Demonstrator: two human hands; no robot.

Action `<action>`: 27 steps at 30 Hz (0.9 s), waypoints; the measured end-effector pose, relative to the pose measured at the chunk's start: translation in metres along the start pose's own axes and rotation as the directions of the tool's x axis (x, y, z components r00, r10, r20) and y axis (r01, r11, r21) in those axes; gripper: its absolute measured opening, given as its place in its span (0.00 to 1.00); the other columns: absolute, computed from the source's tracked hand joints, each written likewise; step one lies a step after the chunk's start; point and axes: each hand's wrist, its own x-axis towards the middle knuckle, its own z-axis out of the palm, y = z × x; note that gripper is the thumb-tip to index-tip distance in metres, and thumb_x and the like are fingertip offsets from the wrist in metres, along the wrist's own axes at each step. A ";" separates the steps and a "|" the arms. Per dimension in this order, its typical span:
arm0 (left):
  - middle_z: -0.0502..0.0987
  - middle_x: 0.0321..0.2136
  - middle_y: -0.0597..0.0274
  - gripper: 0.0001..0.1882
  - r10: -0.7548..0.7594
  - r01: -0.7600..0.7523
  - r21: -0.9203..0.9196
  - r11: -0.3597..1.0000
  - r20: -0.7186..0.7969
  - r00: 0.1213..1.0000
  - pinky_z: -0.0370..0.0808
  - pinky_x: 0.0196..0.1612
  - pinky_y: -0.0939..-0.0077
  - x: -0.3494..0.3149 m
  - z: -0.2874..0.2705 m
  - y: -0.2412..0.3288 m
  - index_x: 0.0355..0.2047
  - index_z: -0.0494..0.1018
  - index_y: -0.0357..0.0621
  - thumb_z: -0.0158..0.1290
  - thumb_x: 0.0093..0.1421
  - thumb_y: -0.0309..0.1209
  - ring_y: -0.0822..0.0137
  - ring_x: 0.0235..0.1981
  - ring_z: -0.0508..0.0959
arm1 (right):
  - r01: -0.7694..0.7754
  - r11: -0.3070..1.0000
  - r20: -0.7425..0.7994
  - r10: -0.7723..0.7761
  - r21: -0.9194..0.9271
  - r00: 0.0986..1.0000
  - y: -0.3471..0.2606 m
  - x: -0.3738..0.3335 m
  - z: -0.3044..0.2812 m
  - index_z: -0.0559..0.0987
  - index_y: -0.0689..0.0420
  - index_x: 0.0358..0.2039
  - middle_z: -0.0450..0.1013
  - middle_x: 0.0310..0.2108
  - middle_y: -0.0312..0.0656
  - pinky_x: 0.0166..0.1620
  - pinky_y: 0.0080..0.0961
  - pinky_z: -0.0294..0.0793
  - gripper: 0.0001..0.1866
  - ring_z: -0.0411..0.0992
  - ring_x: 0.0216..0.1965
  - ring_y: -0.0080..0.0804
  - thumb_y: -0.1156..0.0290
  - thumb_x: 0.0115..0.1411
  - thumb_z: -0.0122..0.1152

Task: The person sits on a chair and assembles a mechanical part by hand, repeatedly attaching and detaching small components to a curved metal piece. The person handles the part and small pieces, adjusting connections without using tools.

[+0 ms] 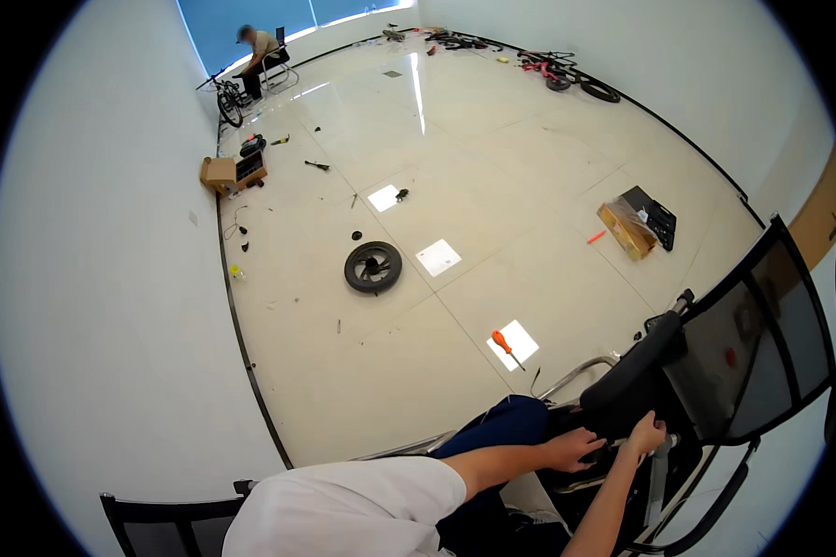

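Note:
On the lower right, both my hands are over a black chair point(734, 343) with a mesh back. My left hand point(573, 450) has bent fingers at a dark part over the seat; what they grip is too dark to make out. Just to its right, my right hand point(646, 434) is closed, its fingers wrapped around something hidden in it. Beside and below that hand runs a grey metal bar point(658, 483). On the floor ahead, an orange-handled screwdriver point(502, 342) lies across a white sheet point(527, 343).
A black spoked wheel point(373, 267) lies mid-floor near another white sheet point(438, 258). At right are a cardboard box point(627, 232) and an open black tool case point(658, 221). Another box point(219, 174) stands by the left wall. Far off, a person point(262, 51) sits beside a bicycle point(229, 104).

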 end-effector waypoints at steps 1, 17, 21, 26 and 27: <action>0.71 0.35 0.49 0.35 -0.005 0.006 0.007 1.000 -0.033 0.999 0.71 0.42 0.60 -0.002 0.001 0.000 0.59 0.67 0.32 0.65 0.54 0.36 0.50 0.36 0.72 | 0.017 1.000 -0.012 -0.017 -0.008 1.000 -0.004 -0.006 0.003 0.73 0.68 0.59 0.79 0.44 0.54 0.54 0.44 0.73 0.30 0.77 0.50 0.51 0.64 0.58 0.61; 0.71 0.55 0.44 0.26 -0.293 0.355 -0.151 0.923 0.325 0.899 0.62 0.65 0.52 0.000 -0.012 0.027 0.54 0.71 0.37 0.57 0.59 0.41 0.44 0.61 0.66 | 0.816 0.578 0.573 -0.659 -0.029 0.487 -0.017 -0.109 -0.030 0.80 0.61 0.32 0.78 0.27 0.55 0.38 0.52 0.74 0.08 0.77 0.33 0.60 0.69 0.60 0.59; 0.68 0.61 0.48 0.26 -0.181 0.223 -0.297 0.929 0.163 0.970 0.56 0.69 0.53 -0.049 0.063 -0.034 0.59 0.68 0.38 0.48 0.66 0.42 0.50 0.64 0.64 | 0.967 0.255 0.527 -0.821 -0.003 0.218 0.000 -0.137 -0.033 0.78 0.57 0.21 0.76 0.23 0.51 0.44 0.44 0.72 0.12 0.75 0.29 0.49 0.64 0.57 0.61; 0.63 0.66 0.50 0.25 -0.089 0.101 -0.510 0.854 0.048 0.995 0.52 0.73 0.64 -0.013 0.034 -0.041 0.65 0.63 0.38 0.45 0.68 0.31 0.56 0.70 0.60 | 0.943 0.308 0.358 -0.901 0.126 0.247 0.026 -0.142 -0.063 0.83 0.59 0.30 0.77 0.39 0.44 0.60 0.44 0.66 0.08 0.73 0.47 0.43 0.67 0.54 0.65; 0.64 0.66 0.51 0.27 -0.143 0.176 -0.577 0.798 0.104 0.984 0.55 0.71 0.66 -0.009 0.026 -0.030 0.67 0.61 0.38 0.46 0.67 0.29 0.57 0.68 0.62 | 0.952 0.301 0.357 -0.897 0.060 0.261 0.029 -0.145 -0.077 0.84 0.58 0.34 0.75 0.46 0.44 0.63 0.46 0.63 0.11 0.70 0.53 0.44 0.66 0.53 0.65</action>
